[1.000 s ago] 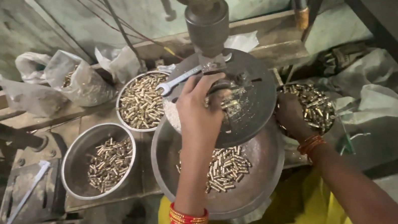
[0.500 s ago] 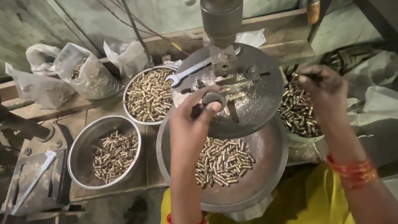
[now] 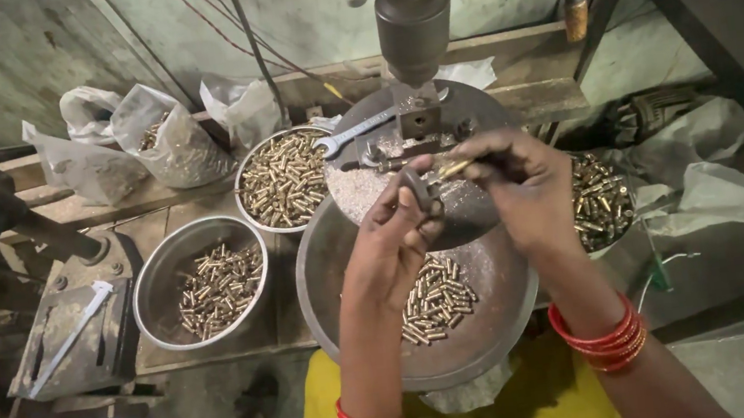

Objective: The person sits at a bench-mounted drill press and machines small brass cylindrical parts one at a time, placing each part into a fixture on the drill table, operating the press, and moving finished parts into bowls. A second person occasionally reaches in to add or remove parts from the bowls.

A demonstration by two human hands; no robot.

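Hands meet over the round drill table (image 3: 486,214), just below the chuck (image 3: 413,29). Two hands, one small brass pin (image 3: 454,169) between them, one dark holder (image 3: 417,189).

Counted: three loose heaps of brass pieces in metal bowls, namely one bowl (image 3: 197,282) at nine o'clock from the hands, one (image 3: 281,180) at ten o'clock, and the wide pan (image 3: 422,311) at six o'clock beneath the wrists. A fourth heap (image 3: 600,200) lies at three o'clock. Three plastic bags (image 3: 165,140) sit at ten o'clock, farther back. One open-ended spanner (image 3: 353,133) rests on the table at eleven o'clock. Each wrist wears a stack of red bangles (image 3: 601,337).

Half a second ago the hands were apart: the right one was out over the three o'clock heap, and the left held the holder alone. Now the right hand (image 3: 525,185) has come in and the two are touching at the fingertips.

The left hand (image 3: 395,244) is closed round the dark holder, thumb and fingers curled. The right hand pinches the pin between thumb and forefinger, its other fingers bent.

The pin is short, slim and yellow-bright, lying nearly level, its left end at the holder. Whether it is seated inside cannot be told.
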